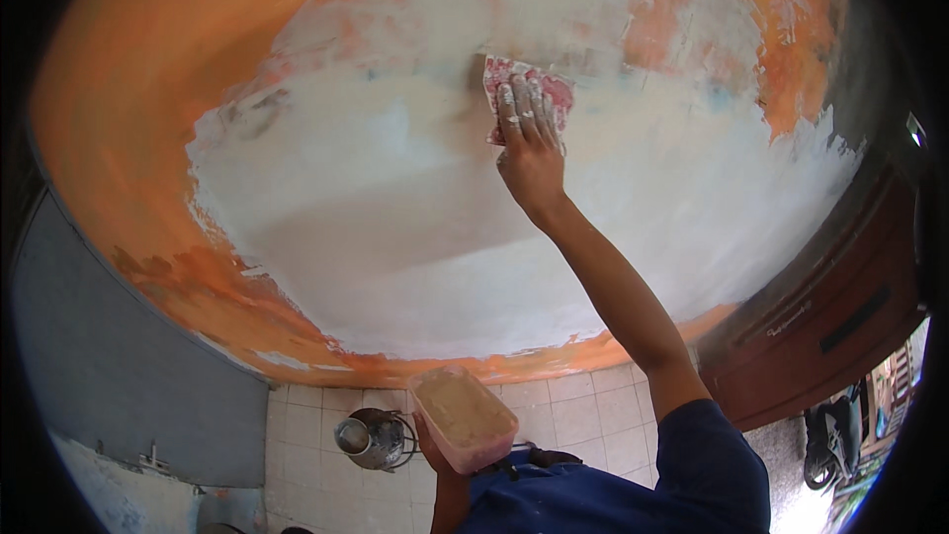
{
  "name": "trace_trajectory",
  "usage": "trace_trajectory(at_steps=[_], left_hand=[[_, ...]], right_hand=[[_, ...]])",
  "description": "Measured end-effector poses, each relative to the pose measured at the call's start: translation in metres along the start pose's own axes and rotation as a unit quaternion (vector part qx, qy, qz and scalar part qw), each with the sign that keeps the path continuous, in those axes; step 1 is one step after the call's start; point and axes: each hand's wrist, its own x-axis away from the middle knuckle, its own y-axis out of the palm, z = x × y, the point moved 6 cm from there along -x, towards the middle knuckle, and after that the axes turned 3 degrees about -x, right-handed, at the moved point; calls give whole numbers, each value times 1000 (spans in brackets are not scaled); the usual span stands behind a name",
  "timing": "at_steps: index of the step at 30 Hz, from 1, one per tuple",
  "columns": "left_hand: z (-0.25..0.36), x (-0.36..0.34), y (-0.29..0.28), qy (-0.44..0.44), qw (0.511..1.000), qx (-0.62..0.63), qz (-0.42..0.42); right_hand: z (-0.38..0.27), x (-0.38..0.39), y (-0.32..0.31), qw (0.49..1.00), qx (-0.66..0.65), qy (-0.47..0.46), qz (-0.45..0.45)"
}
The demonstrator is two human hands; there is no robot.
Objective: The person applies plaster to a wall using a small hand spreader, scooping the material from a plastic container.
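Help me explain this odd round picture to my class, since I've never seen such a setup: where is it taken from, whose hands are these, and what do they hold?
There is no robot here, just a person's two bare hands. A wide fisheye camera on their head looks down, so straight edges bend. The right hand, its fingers smeared with white, holds a flat red-and-white piece up at the wall, which is pale in the middle and orange around it. The left hand, mostly hidden, holds a pink tub with beige paste inside. On the tiled floor stands a round grey vessel with a handle.
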Motion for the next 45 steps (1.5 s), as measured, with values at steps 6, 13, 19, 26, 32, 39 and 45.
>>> trace_trajectory(at_steps=[6, 13, 19, 26, 32, 39, 45], left_hand=[[14, 8, 13, 5, 999, 21, -27], [25, 17, 30, 0, 996, 32, -77], [22, 10, 26, 3, 996, 44, -72], [16, 0, 8, 15, 1000, 18, -20], [16, -3, -14, 27, 999, -13, 29], [25, -2, -44, 78, 995, -48, 42], [22, -1, -28, 55, 998, -25, 26]], right_hand=[[-8, 50, 31, 998, -8, 16, -67], [-16, 77, 1, 994, -26, 12, -104], [-5, 15, 6, 1000, 5, -10, -11], [-6, 60, 74, 995, 50, -25, -77], [-34, 203, 112, 978, -26, 33, -204], [-54, 271, 92, 880, -157, 154, -422], [-27, 53, 17, 996, -82, 13, -33]])
